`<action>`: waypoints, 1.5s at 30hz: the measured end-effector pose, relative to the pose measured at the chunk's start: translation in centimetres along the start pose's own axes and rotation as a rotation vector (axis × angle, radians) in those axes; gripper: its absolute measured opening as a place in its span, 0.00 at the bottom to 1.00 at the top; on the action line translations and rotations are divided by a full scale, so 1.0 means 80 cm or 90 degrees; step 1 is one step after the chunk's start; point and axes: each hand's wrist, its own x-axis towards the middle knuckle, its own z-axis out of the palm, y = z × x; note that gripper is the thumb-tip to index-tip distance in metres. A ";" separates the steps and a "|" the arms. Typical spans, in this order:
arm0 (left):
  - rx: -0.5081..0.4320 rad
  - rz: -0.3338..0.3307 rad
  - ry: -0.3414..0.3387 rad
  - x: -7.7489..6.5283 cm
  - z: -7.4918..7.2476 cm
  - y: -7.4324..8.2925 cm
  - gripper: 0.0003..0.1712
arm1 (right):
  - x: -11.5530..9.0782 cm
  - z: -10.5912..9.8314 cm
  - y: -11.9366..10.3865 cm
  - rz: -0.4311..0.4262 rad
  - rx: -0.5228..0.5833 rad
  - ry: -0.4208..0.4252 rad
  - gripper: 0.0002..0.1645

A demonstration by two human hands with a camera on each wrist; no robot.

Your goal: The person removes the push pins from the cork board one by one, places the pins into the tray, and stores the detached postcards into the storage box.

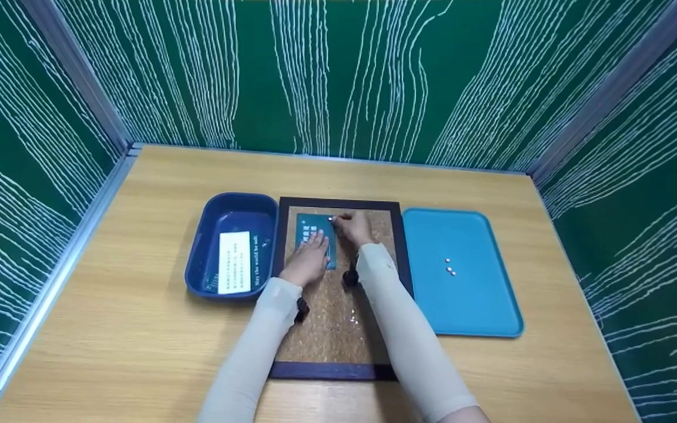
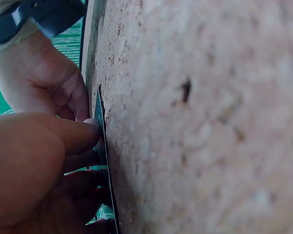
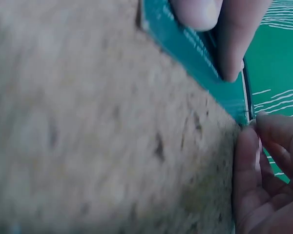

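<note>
A teal card [image 1: 330,258] with white lettering lies on the cork board [image 1: 329,338]. Extended fingers of my left hand [image 1: 308,261] press it flat; in the left wrist view the thumb [image 2: 85,134] rests at the card's edge. My right hand [image 1: 355,228] pinches a small shiny thumbtack [image 1: 331,219] at the card's upper right corner. The right wrist view shows those fingertips [image 3: 249,141] meeting right at the corner of the card [image 3: 227,100], with the tack mostly hidden between them.
Left of the board stands a deep blue bin [image 1: 195,258] holding a white-and-dark printed card [image 1: 234,262]. To the right, a flat blue tray [image 1: 468,299] carries several small tacks [image 1: 449,269]. Tiny shiny specks [image 1: 353,318] show on the lower cork. Green panels enclose the wooden table [image 1: 121,341].
</note>
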 end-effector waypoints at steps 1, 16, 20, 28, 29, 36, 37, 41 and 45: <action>0.003 -0.001 -0.001 0.000 0.000 0.000 0.31 | 0.000 0.001 -0.001 0.002 -0.009 0.002 0.10; 0.016 0.008 0.019 0.002 0.000 0.000 0.30 | -0.007 0.007 -0.014 0.039 -0.067 0.037 0.11; 0.014 0.011 0.023 0.002 0.001 -0.001 0.31 | -0.006 0.007 -0.015 0.040 -0.082 0.036 0.12; 0.008 0.009 0.020 0.000 0.002 -0.002 0.30 | -0.008 0.009 -0.017 0.033 -0.104 0.022 0.11; 0.008 0.008 0.019 0.000 0.001 -0.002 0.30 | -0.008 0.009 -0.017 0.033 -0.107 0.022 0.11; 0.010 0.003 0.011 0.000 0.001 -0.001 0.30 | -0.006 0.009 -0.017 0.013 -0.156 0.004 0.12; 0.012 0.003 0.010 0.001 0.001 -0.001 0.30 | -0.005 0.009 -0.017 0.012 -0.162 0.002 0.13; 0.015 0.004 0.010 0.000 0.001 -0.001 0.30 | -0.005 0.009 -0.018 0.021 -0.167 -0.006 0.13; 0.014 0.005 0.010 0.001 0.001 -0.001 0.30 | -0.004 0.009 -0.019 0.029 -0.164 -0.013 0.13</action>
